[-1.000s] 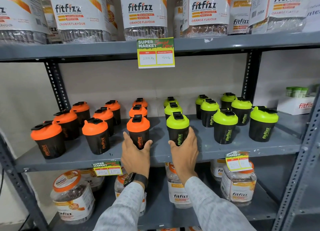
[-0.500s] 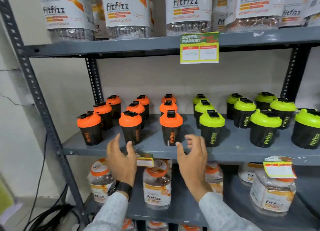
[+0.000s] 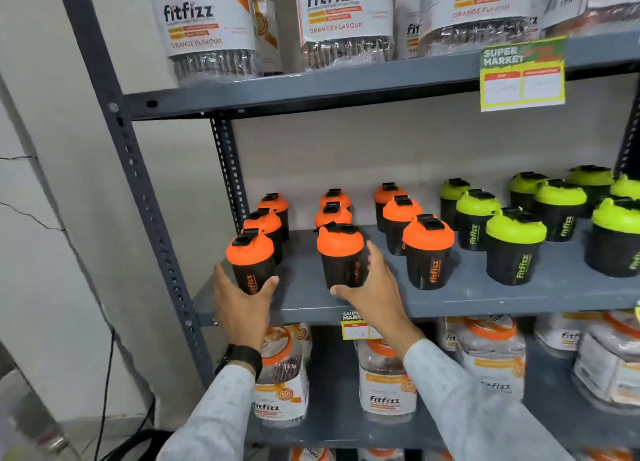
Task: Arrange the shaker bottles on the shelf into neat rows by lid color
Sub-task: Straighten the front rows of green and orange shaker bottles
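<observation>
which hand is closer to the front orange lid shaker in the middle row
Right. The right hand wraps that middle front shaker; the left hand grips the leftmost front shaker beside it.

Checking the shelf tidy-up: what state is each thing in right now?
left hand: gripping the front-left orange-lid shaker
right hand: wrapped around the front-middle orange-lid shaker
front-right orange-lid shaker: upright, untouched
green-lid shakers: upright, grouped at right
price tag: hanging from upper shelf edge

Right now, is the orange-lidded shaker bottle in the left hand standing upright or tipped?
Roughly upright: the orange-lidded black shaker bottle sits at the grey metal shelf front, lid up, with the left hand wrapped around its base.
</observation>
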The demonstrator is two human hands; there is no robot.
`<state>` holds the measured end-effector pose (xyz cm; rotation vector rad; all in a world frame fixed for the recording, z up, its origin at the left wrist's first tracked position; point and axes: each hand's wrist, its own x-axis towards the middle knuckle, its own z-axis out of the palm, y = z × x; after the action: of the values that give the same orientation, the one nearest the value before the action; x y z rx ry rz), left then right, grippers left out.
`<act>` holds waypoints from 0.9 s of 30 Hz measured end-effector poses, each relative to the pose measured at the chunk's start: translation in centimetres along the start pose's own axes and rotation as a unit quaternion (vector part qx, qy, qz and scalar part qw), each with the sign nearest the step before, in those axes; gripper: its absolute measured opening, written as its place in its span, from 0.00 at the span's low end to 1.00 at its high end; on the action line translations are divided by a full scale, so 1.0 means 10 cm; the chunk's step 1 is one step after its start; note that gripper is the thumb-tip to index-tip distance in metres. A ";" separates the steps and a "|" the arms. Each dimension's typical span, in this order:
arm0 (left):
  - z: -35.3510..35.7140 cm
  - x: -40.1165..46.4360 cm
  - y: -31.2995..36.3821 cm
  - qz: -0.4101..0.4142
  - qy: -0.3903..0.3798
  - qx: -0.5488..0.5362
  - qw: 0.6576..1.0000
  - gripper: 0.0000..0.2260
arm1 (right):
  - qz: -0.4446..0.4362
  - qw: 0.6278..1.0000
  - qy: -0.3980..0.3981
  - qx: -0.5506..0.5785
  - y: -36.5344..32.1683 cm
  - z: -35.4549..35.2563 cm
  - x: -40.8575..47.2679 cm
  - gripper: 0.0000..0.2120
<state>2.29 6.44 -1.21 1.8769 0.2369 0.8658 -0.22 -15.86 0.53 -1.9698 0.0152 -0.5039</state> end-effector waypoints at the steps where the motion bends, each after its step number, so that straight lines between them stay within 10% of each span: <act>1: 0.00 0.00 0.00 0.003 -0.003 -0.005 1.000 0.48 | 0.000 1.000 0.008 0.002 -0.02 0.03 0.00 0.53; 10: 0.00 -0.02 -0.01 0.035 -0.010 -0.033 0.999 0.34 | 0.009 0.993 0.114 -0.043 -0.16 0.25 -0.07 0.38; 27: -0.02 -0.06 -0.04 0.044 -0.008 -0.016 0.999 0.37 | 0.019 0.963 0.244 -0.115 -0.32 0.66 -0.21 0.38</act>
<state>1.81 6.47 -1.72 1.8748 0.1304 0.9071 -0.45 -8.20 0.22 -2.0159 0.4386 -0.9869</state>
